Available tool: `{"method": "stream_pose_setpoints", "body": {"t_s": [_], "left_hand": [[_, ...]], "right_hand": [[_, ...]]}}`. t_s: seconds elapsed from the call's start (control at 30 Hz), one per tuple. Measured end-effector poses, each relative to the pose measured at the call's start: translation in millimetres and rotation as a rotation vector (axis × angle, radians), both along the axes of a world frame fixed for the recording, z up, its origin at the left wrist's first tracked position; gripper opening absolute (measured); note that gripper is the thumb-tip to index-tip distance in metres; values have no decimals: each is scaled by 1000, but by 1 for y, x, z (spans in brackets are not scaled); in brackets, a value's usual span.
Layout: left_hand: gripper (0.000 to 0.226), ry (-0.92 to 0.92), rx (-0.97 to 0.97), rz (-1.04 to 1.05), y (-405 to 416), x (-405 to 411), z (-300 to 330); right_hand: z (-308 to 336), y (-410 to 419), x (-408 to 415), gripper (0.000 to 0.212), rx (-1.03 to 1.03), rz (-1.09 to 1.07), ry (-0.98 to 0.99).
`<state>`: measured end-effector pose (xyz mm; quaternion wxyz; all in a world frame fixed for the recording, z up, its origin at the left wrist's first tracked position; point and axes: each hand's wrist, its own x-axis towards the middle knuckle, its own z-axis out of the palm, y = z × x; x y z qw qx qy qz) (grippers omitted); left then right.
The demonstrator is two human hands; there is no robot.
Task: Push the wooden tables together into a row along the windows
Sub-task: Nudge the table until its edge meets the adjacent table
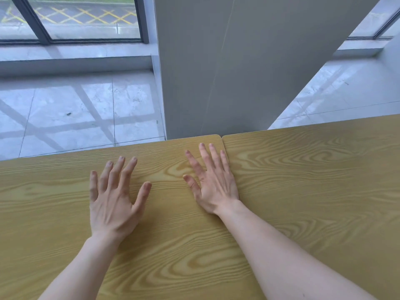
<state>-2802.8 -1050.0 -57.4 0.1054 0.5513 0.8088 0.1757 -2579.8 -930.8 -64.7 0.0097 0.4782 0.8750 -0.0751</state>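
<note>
Head view shows your left hand (112,198) lying flat with the fingers spread on the left table (54,213), gripping nothing; whether it is pressing down or only resting you cannot tell from here. Your right hand (213,180) is flat and spread too, set on the same top but right at its right edge, the little finger running along the seam (222,141) where this table meets the right table (324,180). So both palms are on the left table, and the right table lies just to the right of your right hand, which is the nearer one to it. The seam runs from near to far, and the two tops look closed up against each other, with only a thin dark line and a small notch at the rounded far corners. Their far edges line up closely, forming one long edge running left to right. Beyond that edge stands a grey pillar (238,61), close to the far corners at the seam, with pale floor tiles (86,109) to the left and a window (75,18) farther off; another window (385,24) shows at the far right. The join here looks done, so any further push would be toward the far side, square to the tables' long axis, and the pillar leaves little room.
</note>
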Motion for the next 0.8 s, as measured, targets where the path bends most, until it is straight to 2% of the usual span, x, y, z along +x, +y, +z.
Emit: {"method": "stream_pose_setpoints", "body": {"t_s": [0.23, 0.53, 0.8], "left_hand": [[71, 17, 27, 15, -61, 27, 17], [73, 59, 51, 29, -160, 104, 12], [75, 112, -37, 54, -244, 157, 2]], "right_hand": [[19, -51, 46, 68, -30, 10, 57], [25, -136, 117, 73, -18, -19, 147], [3, -229, 150, 74, -56, 38, 170]]}}
